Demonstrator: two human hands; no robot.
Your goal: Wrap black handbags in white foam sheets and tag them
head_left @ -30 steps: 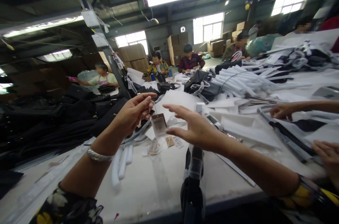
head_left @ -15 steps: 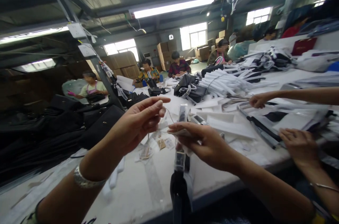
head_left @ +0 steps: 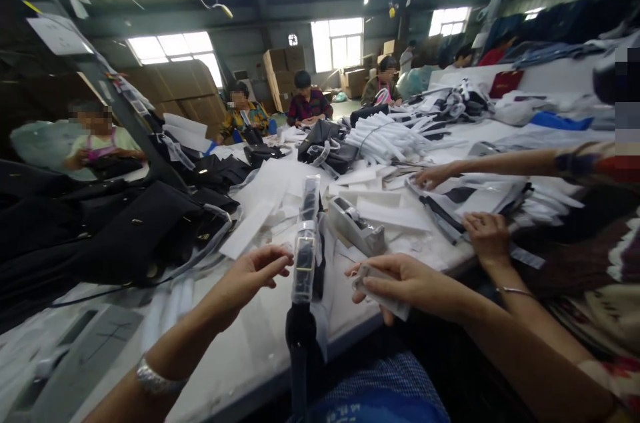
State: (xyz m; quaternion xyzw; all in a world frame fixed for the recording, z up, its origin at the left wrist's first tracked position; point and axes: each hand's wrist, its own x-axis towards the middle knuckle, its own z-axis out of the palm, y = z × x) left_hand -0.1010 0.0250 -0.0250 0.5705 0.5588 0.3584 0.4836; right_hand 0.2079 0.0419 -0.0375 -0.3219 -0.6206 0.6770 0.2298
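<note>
A black strap with a metal buckle (head_left: 304, 256), wrapped in clear plastic, stands upright at the table edge in front of me. Just left of it is my left hand (head_left: 253, 273), its fingers loosely bent and apart, the fingertips close to the plastic. I cannot tell whether they touch it. On the strap's other side, my right hand (head_left: 407, 283) grips a small flat pale hang tag (head_left: 385, 296) between thumb and fingers. Part of the tag is hidden by the fingers.
A grey tape dispenser (head_left: 355, 226) stands behind my right hand; another dispenser (head_left: 85, 356) is at lower left. Black bags (head_left: 135, 229) are piled left. At right, a co-worker's hands (head_left: 487, 236) work on wrapped straps. White wrapped rolls (head_left: 380, 136) lie farther back.
My hands have moved apart and lower; the string stretched between them no longer shows. My left hand is now beside the buckle. The view has swung right, bringing the tape dispenser into fuller sight.
</note>
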